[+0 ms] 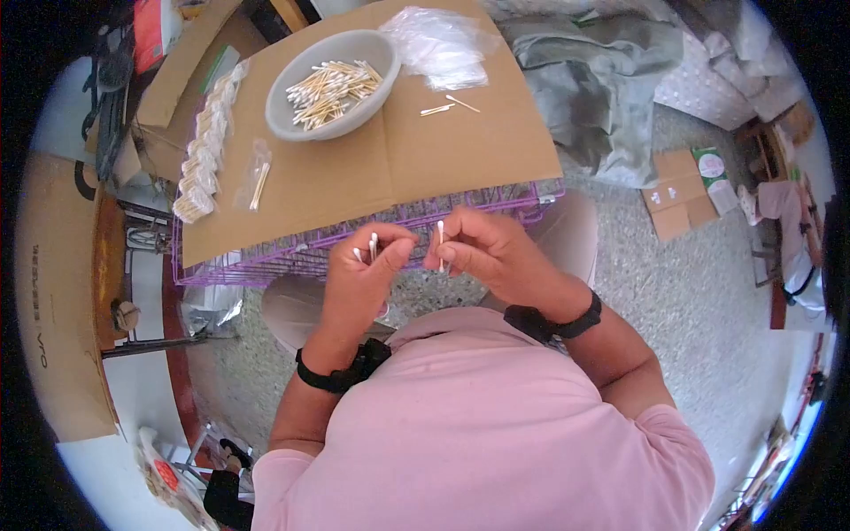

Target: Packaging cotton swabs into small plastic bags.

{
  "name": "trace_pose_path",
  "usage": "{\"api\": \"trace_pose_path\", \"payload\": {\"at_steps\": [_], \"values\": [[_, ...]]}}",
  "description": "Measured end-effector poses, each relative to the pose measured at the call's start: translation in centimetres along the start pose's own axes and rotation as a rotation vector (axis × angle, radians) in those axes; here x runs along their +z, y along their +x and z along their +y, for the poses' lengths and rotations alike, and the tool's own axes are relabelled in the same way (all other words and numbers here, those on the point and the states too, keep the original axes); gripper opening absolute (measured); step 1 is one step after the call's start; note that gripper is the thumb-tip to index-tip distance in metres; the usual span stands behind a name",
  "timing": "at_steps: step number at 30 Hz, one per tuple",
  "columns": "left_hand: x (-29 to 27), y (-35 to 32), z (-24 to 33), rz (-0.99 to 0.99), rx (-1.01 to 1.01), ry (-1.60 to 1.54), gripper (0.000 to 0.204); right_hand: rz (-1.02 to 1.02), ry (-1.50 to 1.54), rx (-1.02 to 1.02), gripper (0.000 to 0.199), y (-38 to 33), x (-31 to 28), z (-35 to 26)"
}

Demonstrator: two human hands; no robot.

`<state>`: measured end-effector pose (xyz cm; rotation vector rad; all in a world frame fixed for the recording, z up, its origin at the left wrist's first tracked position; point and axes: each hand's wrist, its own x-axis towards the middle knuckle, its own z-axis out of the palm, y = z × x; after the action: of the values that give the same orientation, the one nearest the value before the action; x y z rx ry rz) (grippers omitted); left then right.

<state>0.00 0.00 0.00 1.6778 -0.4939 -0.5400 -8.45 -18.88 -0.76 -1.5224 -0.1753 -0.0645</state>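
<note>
My left hand (370, 265) is closed around a few cotton swabs (374, 243), whose white tips poke out above the fingers. Close beside it, my right hand (482, 248) pinches one cotton swab (441, 239) upright between thumb and fingers. Both hands are held just in front of the table's near edge, above my lap. Beyond them a grey bowl (276, 99) holds a heap of loose cotton swabs (332, 88) with wooden sticks. A small clear bag (255, 173) with a few swabs inside lies left of the bowl's near side.
Brown cardboard (425, 159) covers the table over a purple wire frame (354, 232). A row of packed swab bags (205, 150) lines its left edge. Flat clear bags (438, 44) lie behind, near a few stray swabs (436, 111). A large grey plastic sack (593, 97) stands at the right.
</note>
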Motion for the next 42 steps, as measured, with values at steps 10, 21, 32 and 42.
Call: {"api": "trace_pose_path", "payload": {"at_steps": [10,21,32,42], "values": [[0.3,0.1,0.4,-0.100,-0.073,-0.332,0.018,-0.067,0.060,0.107,0.013,-0.1,1.2,0.7],[0.3,-0.1,0.0,-0.096,-0.068,-0.362,0.016,-0.004,0.026,0.180,0.013,0.1,1.1,0.8],[0.7,-0.1,1.1,-0.070,-0.017,-0.121,0.012,0.082,0.035,0.137,0.016,-0.2,1.2,1.6],[0.5,-0.4,1.1,-0.037,-0.062,-0.201,0.007,-0.010,0.079,0.119,0.014,-0.5,1.0,2.2]]}}
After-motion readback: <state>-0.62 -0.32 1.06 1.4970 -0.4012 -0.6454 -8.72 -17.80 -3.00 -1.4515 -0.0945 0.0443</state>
